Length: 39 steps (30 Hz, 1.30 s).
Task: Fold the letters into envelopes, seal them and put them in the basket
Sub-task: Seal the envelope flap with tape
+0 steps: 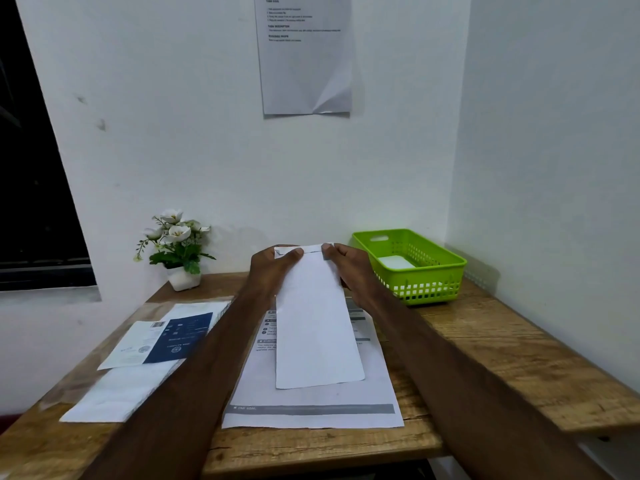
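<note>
A long white envelope [315, 327] is held lengthwise above the table, its far end raised. My left hand [273, 270] and my right hand [349, 268] pinch that far end, thumbs on the folded flap. Under it lies a printed letter sheet [311, 407] flat on the wooden table [502, 358]. The green plastic basket [433, 271] stands at the back right, with a white envelope lying inside.
A clear packet of envelopes with a blue-and-white label [162, 341] lies on the left of the table. A small white pot of artificial flowers [176, 251] stands at the back left. A printed notice [306, 53] hangs on the wall. Walls close the back and right.
</note>
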Available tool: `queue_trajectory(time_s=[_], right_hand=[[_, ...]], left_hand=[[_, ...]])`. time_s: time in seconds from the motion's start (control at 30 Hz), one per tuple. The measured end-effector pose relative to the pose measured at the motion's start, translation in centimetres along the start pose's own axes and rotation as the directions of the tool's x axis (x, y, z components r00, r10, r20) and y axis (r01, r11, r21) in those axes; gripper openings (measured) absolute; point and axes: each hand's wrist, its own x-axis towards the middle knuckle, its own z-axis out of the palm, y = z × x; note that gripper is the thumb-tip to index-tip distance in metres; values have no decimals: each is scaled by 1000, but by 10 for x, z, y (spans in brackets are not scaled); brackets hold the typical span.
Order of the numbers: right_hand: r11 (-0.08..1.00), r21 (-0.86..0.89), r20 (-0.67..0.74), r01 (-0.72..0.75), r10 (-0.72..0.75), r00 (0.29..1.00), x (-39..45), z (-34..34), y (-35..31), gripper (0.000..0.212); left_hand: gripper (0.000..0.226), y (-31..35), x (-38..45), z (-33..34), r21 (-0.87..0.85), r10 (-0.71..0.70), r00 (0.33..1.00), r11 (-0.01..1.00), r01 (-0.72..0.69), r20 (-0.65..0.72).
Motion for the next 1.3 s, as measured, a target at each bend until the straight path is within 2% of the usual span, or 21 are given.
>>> queue_trajectory(time_s=[0.1,0.3,0.4,0.53,0.63,0.8,0.97,1.13,1.23,1.3], right_hand=[[1000,-9,-13,8,-8,1000,0,1,-1,18],[997,29,-23,-69,69,997,1,4,-5,19],[1000,-4,22,2,-2,1000,-2,1,-5,22],[997,-55,-13,61,-62,998,1,2,0,23],[999,-41,-3,31,-31,1000,3,2,1,21],[996,-87,133,-26,38,990,6,1,3,22],[992,-117,125,-47,62,990,4,3,0,25],[991,-44,140,-124,129,982,1,0,-7,34],[989,-19,120,-147,148,982,-2,2,-11,21],[986,-26,104,-165,167,981,-4,2,-14,20]], left_hand=[[37,0,2,-1,7,1,1000,1000,-1,16],[19,-1,1,2,-5,-5,1000,1000,5,-21],[19,-1,1,1,-14,12,1000,1000,-12,-3],[17,-1,1,4,-3,34,999,999,-34,-8],[18,0,0,4,-15,25,999,1000,-25,-22],[10,3,0,4,-64,-6,998,998,2,-67],[11,3,0,3,-46,-6,998,999,3,-70],[13,4,1,2,-31,-2,997,1000,0,-74],[13,4,2,1,-7,-5,997,1000,4,-75],[14,6,1,2,11,11,997,1000,-10,-77]])
